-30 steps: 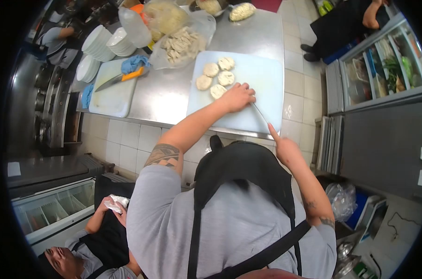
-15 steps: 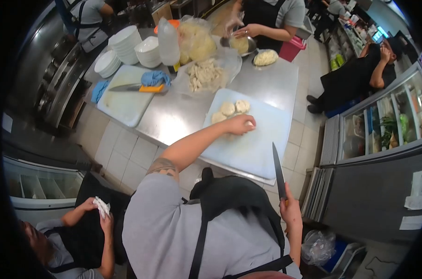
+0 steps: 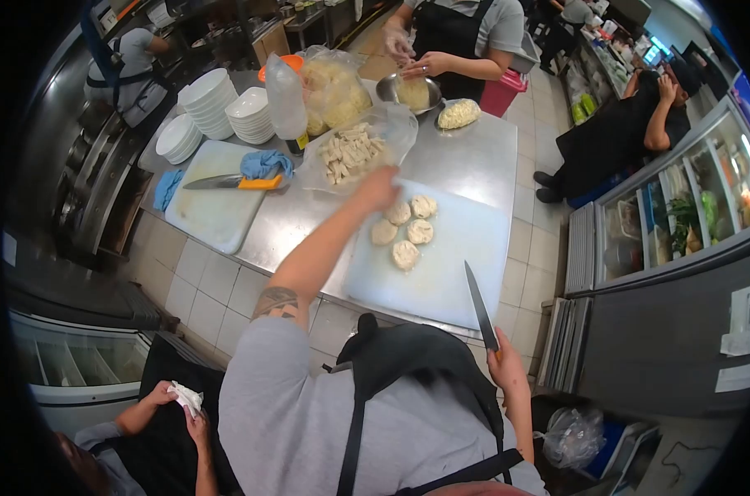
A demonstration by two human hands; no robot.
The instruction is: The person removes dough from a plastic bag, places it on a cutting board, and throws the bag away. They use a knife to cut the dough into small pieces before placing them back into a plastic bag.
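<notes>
Left hand leaves the board for the bag; knife drawn back.
Left hand (image 3: pixel 377 187) has lifted off the patties (image 3: pixel 406 231) toward the bag (image 3: pixel 350 153) at 11 o'clock, grip unclear; right hand (image 3: pixel 507 372) clutches the knife (image 3: pixel 480 307), pulled to the board's (image 3: pixel 449 273) 4 o'clock edge.

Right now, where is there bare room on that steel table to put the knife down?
The near half of the white cutting board, below the four round pieces, is bare. So is the steel beyond it. Crowded: the far left, with bags, plates and a second board.
</notes>
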